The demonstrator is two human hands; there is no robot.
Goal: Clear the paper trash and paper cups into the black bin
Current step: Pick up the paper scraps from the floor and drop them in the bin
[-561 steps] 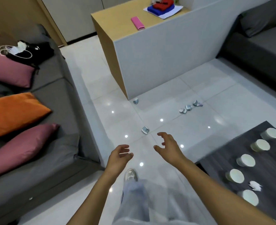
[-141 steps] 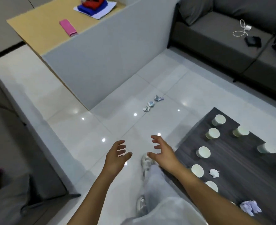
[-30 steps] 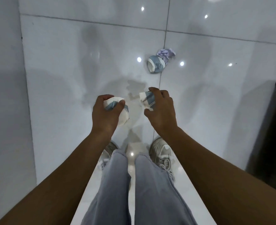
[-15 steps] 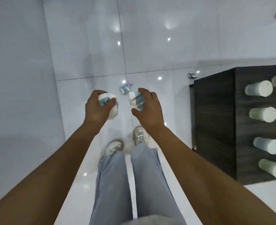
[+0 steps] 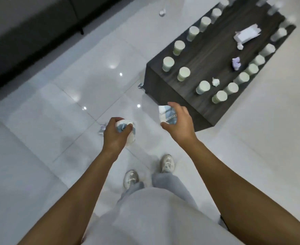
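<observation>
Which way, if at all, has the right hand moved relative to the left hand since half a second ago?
Yes. The right hand, gripping a crumpled paper, has drifted rightward from the left hand, toward the dark table.

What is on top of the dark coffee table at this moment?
On the dark coffee table: many upright paper cups, crumpled paper wads, and a white paper packet. The far end is blurred; cup contents cannot be seen.

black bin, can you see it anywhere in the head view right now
No: the view shows only the white floor, a dark table with cups, a dark sofa, and both hands gripping crumpled paper.
</observation>
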